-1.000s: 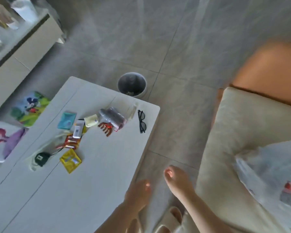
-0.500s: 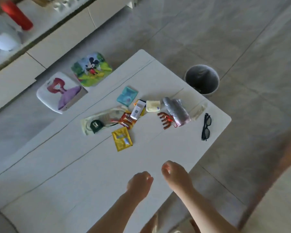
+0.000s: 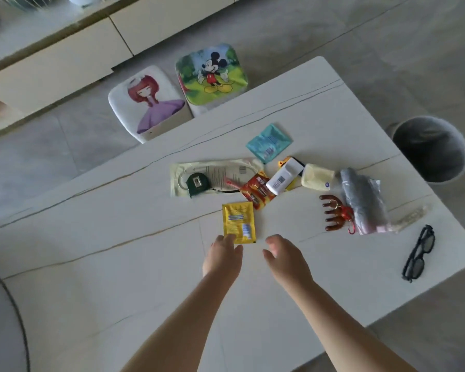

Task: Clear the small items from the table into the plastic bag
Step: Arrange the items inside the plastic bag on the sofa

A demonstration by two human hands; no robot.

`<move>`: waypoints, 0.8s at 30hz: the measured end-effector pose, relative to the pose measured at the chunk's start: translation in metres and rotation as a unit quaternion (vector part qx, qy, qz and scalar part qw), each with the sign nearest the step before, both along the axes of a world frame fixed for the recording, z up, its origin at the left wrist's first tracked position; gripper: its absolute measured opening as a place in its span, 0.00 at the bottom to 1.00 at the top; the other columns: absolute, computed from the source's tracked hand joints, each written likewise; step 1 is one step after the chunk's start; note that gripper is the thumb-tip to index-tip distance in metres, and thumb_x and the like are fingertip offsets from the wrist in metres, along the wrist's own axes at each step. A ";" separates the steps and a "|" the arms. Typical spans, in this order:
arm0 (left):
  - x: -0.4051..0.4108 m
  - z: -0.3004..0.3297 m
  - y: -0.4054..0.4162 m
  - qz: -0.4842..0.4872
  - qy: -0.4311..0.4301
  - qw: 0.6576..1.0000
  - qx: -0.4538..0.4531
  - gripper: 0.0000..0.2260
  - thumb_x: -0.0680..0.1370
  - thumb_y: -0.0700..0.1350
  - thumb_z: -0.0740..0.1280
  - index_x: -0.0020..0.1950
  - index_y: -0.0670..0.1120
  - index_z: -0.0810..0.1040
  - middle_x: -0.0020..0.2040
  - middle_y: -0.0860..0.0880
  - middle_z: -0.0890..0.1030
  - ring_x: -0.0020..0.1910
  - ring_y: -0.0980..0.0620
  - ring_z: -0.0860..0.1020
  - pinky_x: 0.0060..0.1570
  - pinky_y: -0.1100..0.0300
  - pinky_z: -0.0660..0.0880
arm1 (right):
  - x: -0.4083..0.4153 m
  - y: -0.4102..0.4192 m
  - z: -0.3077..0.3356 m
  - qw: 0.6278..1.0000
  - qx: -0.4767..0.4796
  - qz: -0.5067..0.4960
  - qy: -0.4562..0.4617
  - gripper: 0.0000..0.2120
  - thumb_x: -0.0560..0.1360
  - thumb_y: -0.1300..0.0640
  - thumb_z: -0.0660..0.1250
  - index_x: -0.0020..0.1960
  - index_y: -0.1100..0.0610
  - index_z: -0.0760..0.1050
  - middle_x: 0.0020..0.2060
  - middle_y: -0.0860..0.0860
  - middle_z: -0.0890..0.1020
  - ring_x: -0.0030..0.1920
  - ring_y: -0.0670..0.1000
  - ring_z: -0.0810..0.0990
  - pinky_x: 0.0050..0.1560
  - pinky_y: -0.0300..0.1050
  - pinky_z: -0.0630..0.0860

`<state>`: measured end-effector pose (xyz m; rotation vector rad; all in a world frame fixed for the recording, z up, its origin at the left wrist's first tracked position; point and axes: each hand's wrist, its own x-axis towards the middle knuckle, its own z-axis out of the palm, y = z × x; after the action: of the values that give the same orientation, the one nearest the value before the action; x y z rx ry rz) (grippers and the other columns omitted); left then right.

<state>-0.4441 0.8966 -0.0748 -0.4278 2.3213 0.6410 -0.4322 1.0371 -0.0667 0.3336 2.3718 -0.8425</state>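
Small items lie in a cluster on the white table. A yellow sachet lies nearest me. Behind it are a red snack packet, a green tape measure on a cream packet, a teal packet, a white device, a cream pouch, a brown hair claw and a grey wrapped umbrella. My left hand has its fingertips at the sachet's near edge and grips nothing. My right hand hovers beside it, fingers apart and empty. The plastic bag is out of view.
Black glasses lie near the table's right edge. A grey bin stands on the floor past the far right corner. Two cartoon-print stools sit beyond the far edge, with a low cabinet behind them.
My view has swung left from the sofa and plastic bag to the table. Both hands have reached forward over the table, up to the yellow sachet.
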 end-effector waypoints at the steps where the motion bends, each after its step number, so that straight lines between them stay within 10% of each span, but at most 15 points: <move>1: -0.009 -0.008 -0.001 0.014 0.011 1.000 0.000 0.18 0.80 0.48 0.59 0.70 0.48 0.68 0.65 0.46 0.72 0.63 0.47 0.72 0.59 0.52 0.74 | -0.009 -0.003 -0.008 1.000 -0.003 0.005 0.005 0.15 0.78 0.55 0.61 0.64 0.57 0.70 0.59 0.53 0.77 0.60 0.53 0.76 0.57 0.44 0.72; 16: -0.041 -0.064 -0.015 0.250 -0.023 0.965 0.069 0.12 0.78 0.47 0.65 0.59 0.45 0.74 0.56 0.45 0.79 0.48 0.47 0.78 0.41 0.57 0.76 | -0.061 -0.023 -0.065 0.996 0.000 0.026 0.082 0.18 0.76 0.57 0.65 0.65 0.60 0.70 0.56 0.55 0.78 0.58 0.54 0.76 0.53 0.43 0.73; 20: -0.046 -0.065 -0.024 0.229 -0.020 0.972 0.050 0.10 0.80 0.46 0.61 0.59 0.43 0.71 0.57 0.43 0.77 0.48 0.46 0.77 0.41 0.56 0.76 | -0.104 -0.020 -0.057 0.946 0.131 0.200 0.217 0.21 0.74 0.63 0.64 0.66 0.58 0.68 0.65 0.55 0.72 0.68 0.57 0.67 0.60 0.50 0.71; 24: -0.050 -0.071 -0.029 0.227 -0.015 0.972 0.052 0.08 0.80 0.44 0.60 0.57 0.44 0.71 0.55 0.44 0.78 0.47 0.46 0.78 0.41 0.55 0.77 | -0.136 -0.019 -0.062 0.882 0.229 0.380 0.160 0.38 0.71 0.66 0.66 0.75 0.55 0.51 0.75 0.56 0.56 0.76 0.59 0.50 0.70 0.55 0.60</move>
<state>-0.4937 0.8674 -0.1459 -0.9273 2.1586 0.9592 -0.5679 1.0183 -0.1290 -0.5868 2.6533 0.0472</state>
